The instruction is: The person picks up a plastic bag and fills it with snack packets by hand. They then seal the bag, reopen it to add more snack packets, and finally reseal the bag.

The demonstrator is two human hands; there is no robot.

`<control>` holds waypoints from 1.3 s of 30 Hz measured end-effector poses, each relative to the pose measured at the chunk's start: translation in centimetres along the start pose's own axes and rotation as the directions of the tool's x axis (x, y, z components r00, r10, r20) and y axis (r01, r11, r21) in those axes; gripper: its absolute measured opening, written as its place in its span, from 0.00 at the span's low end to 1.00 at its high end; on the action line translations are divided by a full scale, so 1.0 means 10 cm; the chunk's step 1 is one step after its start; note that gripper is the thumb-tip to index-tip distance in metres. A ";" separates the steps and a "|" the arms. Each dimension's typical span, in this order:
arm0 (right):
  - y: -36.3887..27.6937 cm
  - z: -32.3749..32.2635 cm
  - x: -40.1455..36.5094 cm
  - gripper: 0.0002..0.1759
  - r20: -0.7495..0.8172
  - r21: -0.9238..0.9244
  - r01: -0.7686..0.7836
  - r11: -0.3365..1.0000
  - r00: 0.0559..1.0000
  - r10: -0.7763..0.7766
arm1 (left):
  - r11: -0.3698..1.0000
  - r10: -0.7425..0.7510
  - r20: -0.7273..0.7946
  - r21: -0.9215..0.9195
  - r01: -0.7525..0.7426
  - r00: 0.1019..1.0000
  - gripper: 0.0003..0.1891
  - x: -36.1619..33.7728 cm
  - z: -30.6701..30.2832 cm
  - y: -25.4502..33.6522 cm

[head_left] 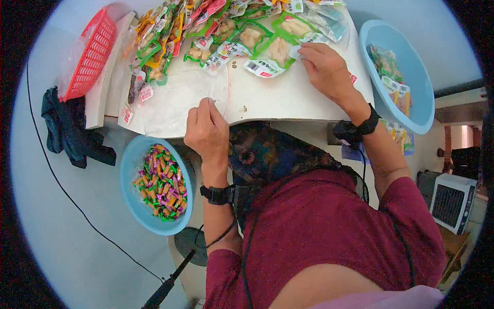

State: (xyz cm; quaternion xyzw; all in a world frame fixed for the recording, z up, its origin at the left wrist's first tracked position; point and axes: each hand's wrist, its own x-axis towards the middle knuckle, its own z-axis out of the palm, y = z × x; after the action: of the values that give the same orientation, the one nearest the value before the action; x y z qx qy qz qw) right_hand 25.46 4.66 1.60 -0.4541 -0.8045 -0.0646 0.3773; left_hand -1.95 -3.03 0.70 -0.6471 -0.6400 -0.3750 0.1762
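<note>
My left hand (207, 129) is at the table's front edge, thumb and fingers pinched together; what they hold, if anything, is too small to make out. A thin clear plastic sheet (172, 110) lies on the white table (278, 105) beside it. Farther right, my right hand (327, 69) has its fingertips closed on the right corner of a green-edged food packet (279, 51), which lies flat with pale pieces showing inside. Similar packets (250, 37) are just left of it, at the front of a heap of colourful packets (177, 26).
At the right stands a blue basin (424, 98) with packets inside. Another blue basin (126, 180), below the table's left end, holds small wrapped pieces (162, 183). A red basket (95, 56) leans at the far left above dark cloth (72, 129). Black cables hang from both wrists.
</note>
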 end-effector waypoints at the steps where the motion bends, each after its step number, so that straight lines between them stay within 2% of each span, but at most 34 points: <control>1: -0.03 0.02 0.02 0.08 -0.004 0.012 0.020 1.000 1.000 -0.020 | 1.000 -0.005 0.015 -0.004 0.005 1.000 0.03 0.01 0.00 0.01; 3: -0.09 0.05 0.07 0.09 -0.011 0.035 0.061 0.998 0.998 -0.060 | 1.000 -0.008 0.019 0.013 0.008 1.000 0.02 0.02 0.01 0.02; 6: -0.27 0.02 0.10 0.15 0.144 0.097 0.072 0.993 0.986 -0.085 | 1.000 -0.029 0.008 0.003 0.029 1.000 0.02 0.02 0.04 0.03; 9: -0.37 0.19 0.05 0.20 0.298 0.031 0.170 0.985 0.939 -0.172 | 0.997 -0.064 0.004 -0.034 0.064 0.998 0.02 -0.01 0.09 0.03; 12: -0.54 0.20 0.01 0.22 0.378 0.038 0.179 0.983 0.908 -0.180 | 0.994 -0.088 0.027 -0.060 0.090 0.996 0.03 0.00 0.10 0.02; 15: -0.68 0.20 -0.05 0.23 0.426 0.171 0.155 0.973 0.879 -0.215 | 0.994 -0.083 0.047 -0.062 0.086 0.995 0.03 -0.01 0.10 0.00; 18: -0.72 0.21 -0.04 0.22 0.390 0.178 0.171 0.969 0.892 -0.229 | 0.993 -0.082 0.033 -0.084 0.085 0.996 0.03 -0.02 0.14 -0.03; 21: -0.64 0.31 -0.03 0.18 0.328 0.050 0.218 0.975 0.918 -0.222 | 0.992 -0.088 0.023 -0.091 0.090 0.996 0.03 -0.04 0.20 -0.05; 24: -0.63 0.26 -0.01 0.14 0.374 -0.146 0.272 0.951 0.905 -0.201 | 0.996 -0.073 0.040 -0.049 0.075 0.997 0.03 -0.05 0.25 -0.08; 27: -0.62 0.17 0.00 0.11 0.337 -0.151 0.290 0.945 0.914 -0.226 | 0.999 -0.028 0.010 -0.015 0.028 1.000 0.02 -0.07 0.30 -0.13; 30: -0.55 0.04 -0.12 0.10 0.177 -0.016 0.252 0.968 0.953 -0.246 | 1.000 -0.016 -0.007 -0.024 0.016 1.000 0.02 -0.08 0.29 -0.14; 33: -0.53 -0.24 -0.29 0.10 0.253 -0.079 -0.032 0.996 0.966 0.051 | 0.999 -0.033 -0.013 -0.042 0.032 0.999 0.02 -0.09 0.30 -0.14; 34: -0.48 -0.28 -0.35 0.10 0.262 0.093 -0.263 0.960 0.937 0.231 | 0.998 -0.039 -0.017 -0.045 0.038 0.999 0.02 -0.09 0.31 -0.14; 35: -0.42 -0.30 -0.43 0.11 0.300 0.257 -0.472 0.843 0.869 0.394 | 0.998 -0.036 -0.018 -0.044 0.035 0.999 0.02 -0.09 0.31 -0.14; 36: -0.41 -0.33 -0.45 0.11 0.365 0.401 -0.641 0.655 0.767 0.527 | 0.999 -0.033 -0.019 -0.040 0.032 0.999 0.02 -0.09 0.31 -0.14; 37: -0.41 -0.43 -0.42 0.13 0.459 0.434 -0.762 0.482 0.647 0.610 | 0.999 -0.029 -0.020 -0.035 0.028 0.999 0.02 -0.09 0.30 -0.14; 39: -0.37 -0.45 -0.41 0.11 0.487 0.546 -0.794 0.268 0.561 0.670 | 0.998 -0.043 -0.018 -0.048 0.042 0.999 0.02 -0.08 0.30 -0.14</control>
State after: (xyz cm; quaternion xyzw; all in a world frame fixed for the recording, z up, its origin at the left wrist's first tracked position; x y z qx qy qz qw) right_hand 26.27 -2.26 2.93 -0.5892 -0.4828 0.4735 0.4422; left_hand -2.45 -1.36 -2.19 -0.6337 -0.6429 -0.3998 0.1589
